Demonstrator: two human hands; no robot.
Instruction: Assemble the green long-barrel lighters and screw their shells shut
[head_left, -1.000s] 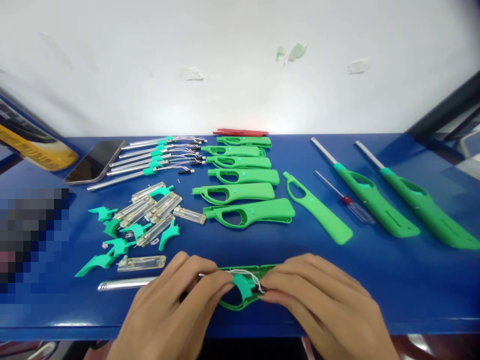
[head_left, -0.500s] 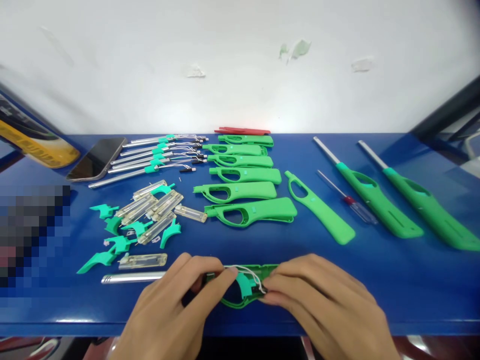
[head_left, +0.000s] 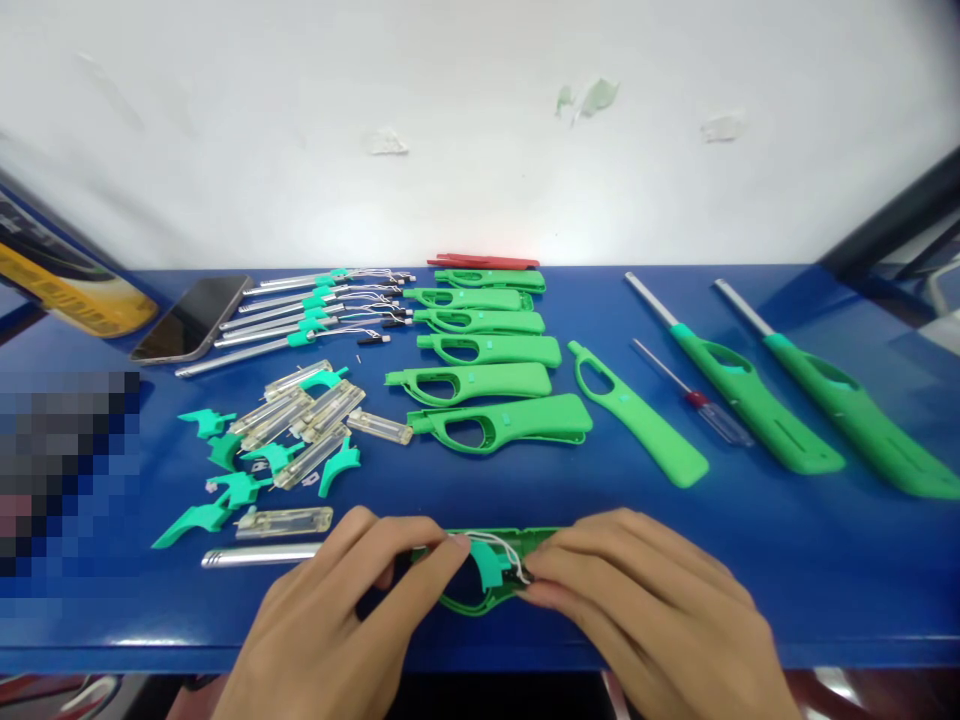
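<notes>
An open green lighter shell [head_left: 469,604] lies at the table's front edge, with a teal trigger [head_left: 489,566] and white wires [head_left: 504,544] inside it. My left hand [head_left: 345,610] pinches the shell's left end, its fingertips at the wires. From under that hand a metal tube [head_left: 259,555] sticks out to the left. My right hand [head_left: 660,610] is closed on the shell's right part, thumb and fingers by a small black piece [head_left: 517,575] at the wire ends. The fingers hide much of the shell's two ends.
Left are clear fuel tanks [head_left: 285,521], teal triggers [head_left: 199,520], wired tubes [head_left: 247,355] and a phone [head_left: 193,318]. Several green shells [head_left: 517,415] lie mid-table. A screwdriver [head_left: 720,420] and two assembled lighters [head_left: 802,440] lie right. A white wall [head_left: 480,180] stands behind.
Both hands hold nearly the same pose on the shell. The view has shifted very slightly; nothing on the table has visibly moved.
</notes>
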